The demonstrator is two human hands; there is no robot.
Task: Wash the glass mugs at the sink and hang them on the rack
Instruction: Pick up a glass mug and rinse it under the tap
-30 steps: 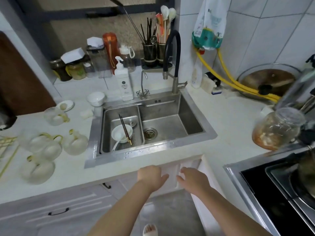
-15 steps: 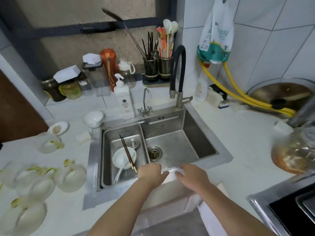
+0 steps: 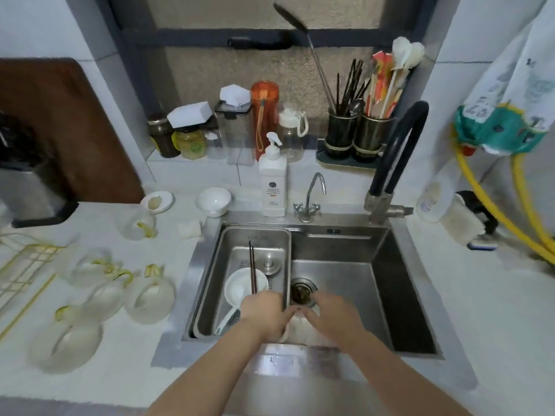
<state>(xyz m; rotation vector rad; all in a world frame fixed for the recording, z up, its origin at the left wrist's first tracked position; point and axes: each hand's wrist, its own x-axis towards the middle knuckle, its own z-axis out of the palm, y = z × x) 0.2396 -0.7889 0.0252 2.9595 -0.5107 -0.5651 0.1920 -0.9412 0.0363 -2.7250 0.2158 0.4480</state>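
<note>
Several frosted glass mugs with gold handles lie on the white counter left of the sink, among them one [image 3: 149, 297] nearest the sink, one [image 3: 67, 345] at the front and one [image 3: 138, 225] further back. A gold wire rack [image 3: 22, 267] shows at the left edge. My left hand [image 3: 264, 313] and my right hand [image 3: 333, 318] are close together over the front of the steel sink [image 3: 345, 244]. Between them they hold a pale object [image 3: 295, 330], too blurred to identify. Its top is hidden by my fingers.
A steel basket [image 3: 264, 235] in the sink's left half holds a white bowl [image 3: 244, 286], a spoon and chopsticks. The drain [image 3: 301, 291] lies just beyond my hands. A black faucet [image 3: 401, 139], a small tap [image 3: 312, 193] and a soap bottle [image 3: 272, 181] stand behind.
My view has moved forward and left over the sink. Both hands rose from below the counter's front edge to above the basin, keeping close together.
</note>
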